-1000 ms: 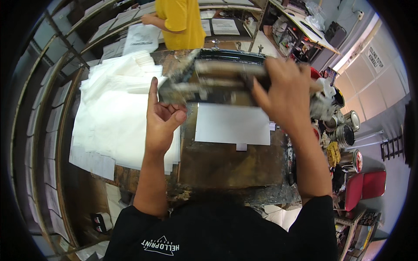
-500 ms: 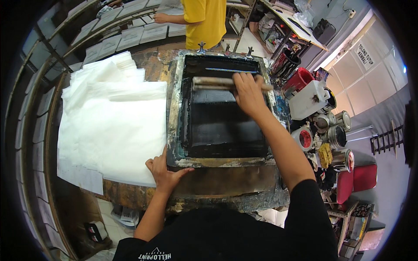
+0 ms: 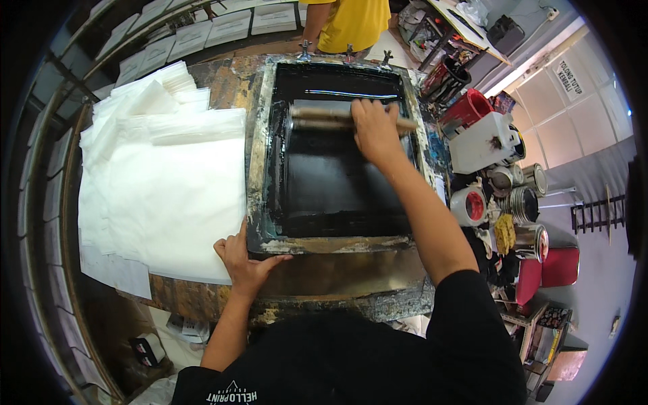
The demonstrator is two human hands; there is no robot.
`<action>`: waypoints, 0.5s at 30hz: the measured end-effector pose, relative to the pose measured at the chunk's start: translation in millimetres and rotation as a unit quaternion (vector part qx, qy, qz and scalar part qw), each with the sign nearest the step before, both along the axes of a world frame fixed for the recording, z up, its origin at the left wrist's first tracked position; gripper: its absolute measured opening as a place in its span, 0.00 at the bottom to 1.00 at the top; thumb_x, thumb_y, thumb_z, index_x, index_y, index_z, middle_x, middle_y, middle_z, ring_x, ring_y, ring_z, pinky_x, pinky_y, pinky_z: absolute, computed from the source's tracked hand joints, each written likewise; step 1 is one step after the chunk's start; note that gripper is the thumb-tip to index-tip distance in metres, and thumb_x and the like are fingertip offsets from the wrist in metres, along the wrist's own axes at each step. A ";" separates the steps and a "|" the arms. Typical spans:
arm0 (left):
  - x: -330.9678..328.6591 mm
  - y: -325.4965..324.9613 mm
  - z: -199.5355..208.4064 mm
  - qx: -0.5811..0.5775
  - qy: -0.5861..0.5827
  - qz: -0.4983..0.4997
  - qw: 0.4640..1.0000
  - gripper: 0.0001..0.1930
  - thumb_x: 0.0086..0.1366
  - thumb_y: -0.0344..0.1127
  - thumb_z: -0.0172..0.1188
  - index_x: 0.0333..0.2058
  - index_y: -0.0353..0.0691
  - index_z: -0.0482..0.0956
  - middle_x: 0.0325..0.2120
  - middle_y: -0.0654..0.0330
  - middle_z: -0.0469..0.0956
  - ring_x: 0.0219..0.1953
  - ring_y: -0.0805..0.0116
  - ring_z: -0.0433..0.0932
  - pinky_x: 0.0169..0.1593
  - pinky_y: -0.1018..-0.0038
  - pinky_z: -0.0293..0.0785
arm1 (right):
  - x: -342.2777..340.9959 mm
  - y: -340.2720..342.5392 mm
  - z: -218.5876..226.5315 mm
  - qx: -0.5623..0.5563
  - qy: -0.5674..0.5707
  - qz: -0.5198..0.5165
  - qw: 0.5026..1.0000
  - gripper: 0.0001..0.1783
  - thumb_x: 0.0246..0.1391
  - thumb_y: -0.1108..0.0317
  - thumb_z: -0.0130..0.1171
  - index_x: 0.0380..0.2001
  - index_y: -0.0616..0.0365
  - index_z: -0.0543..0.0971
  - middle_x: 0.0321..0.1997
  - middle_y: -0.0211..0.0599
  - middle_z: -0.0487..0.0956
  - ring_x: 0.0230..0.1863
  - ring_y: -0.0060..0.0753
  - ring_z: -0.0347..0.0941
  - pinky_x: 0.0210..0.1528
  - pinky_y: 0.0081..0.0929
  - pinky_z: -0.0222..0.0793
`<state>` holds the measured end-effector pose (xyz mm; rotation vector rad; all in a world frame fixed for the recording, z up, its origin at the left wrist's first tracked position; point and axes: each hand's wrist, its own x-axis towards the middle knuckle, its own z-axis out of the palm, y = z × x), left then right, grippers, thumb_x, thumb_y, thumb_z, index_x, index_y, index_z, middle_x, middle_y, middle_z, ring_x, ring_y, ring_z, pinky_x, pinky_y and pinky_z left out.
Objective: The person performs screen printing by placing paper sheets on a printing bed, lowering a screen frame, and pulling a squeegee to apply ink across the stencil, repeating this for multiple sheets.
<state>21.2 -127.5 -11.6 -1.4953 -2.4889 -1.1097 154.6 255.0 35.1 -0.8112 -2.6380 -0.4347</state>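
A screen printing frame (image 3: pixel 331 244) lies flat on the stained work table, its mesh (image 3: pixel 344 182) dark with black ink. Across the far half of the mesh stands a wooden-handled squeegee (image 3: pixel 317 116). My right hand (image 3: pixel 376 131) is closed over the squeegee's handle, right of its middle. At the frame's near left corner rests my left hand (image 3: pixel 244 266), thumb and fingers spread along the edges. Beside the frame on the left lies a pile of thin white sheets (image 3: pixel 175 189), close to my left fingertips.
Wing-nut clamps (image 3: pixel 349 52) line the frame's far edge. Along the right stand a white jerrycan (image 3: pixel 479 143), a red bucket (image 3: pixel 469 108) and several ink tins (image 3: pixel 532 243). A person in a yellow shirt (image 3: pixel 354 25) stands beyond the table, near racks (image 3: pixel 229 30) of printed white pieces.
The squeegee and my right hand sit slightly nearer the middle of the mesh. My left hand keeps its corner. The view has shifted, and the person in yellow has lowered an arm.
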 end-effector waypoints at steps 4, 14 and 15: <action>0.6 1.0 1.0 0.025 0.027 0.002 0.999 0.60 0.40 0.71 0.82 0.66 0.33 0.78 0.34 0.61 0.81 0.37 0.62 0.72 0.53 0.62 0.58 | 63.4 -111.6 23.6 -0.064 -0.007 0.026 0.998 0.12 0.59 0.73 0.57 0.46 0.52 0.75 0.43 0.35 0.76 0.52 0.43 0.73 0.62 0.60 0.60; 3.0 -0.3 -4.3 -0.028 0.042 0.057 0.997 0.58 0.36 0.75 0.81 0.59 0.34 0.84 0.43 0.59 0.74 0.50 0.57 0.70 0.62 0.55 0.57 | 93.9 -167.4 46.7 -0.116 0.009 0.029 0.993 0.14 0.54 0.77 0.59 0.45 0.53 0.74 0.42 0.35 0.76 0.47 0.43 0.74 0.60 0.58 0.60; 2.5 -0.2 -4.9 -0.034 0.046 0.052 0.997 0.58 0.36 0.75 0.81 0.59 0.33 0.84 0.42 0.59 0.74 0.51 0.57 0.70 0.62 0.55 0.57 | 94.8 -167.7 45.7 -0.124 0.006 0.037 0.992 0.15 0.54 0.77 0.59 0.45 0.53 0.74 0.42 0.35 0.76 0.47 0.43 0.74 0.59 0.58 0.60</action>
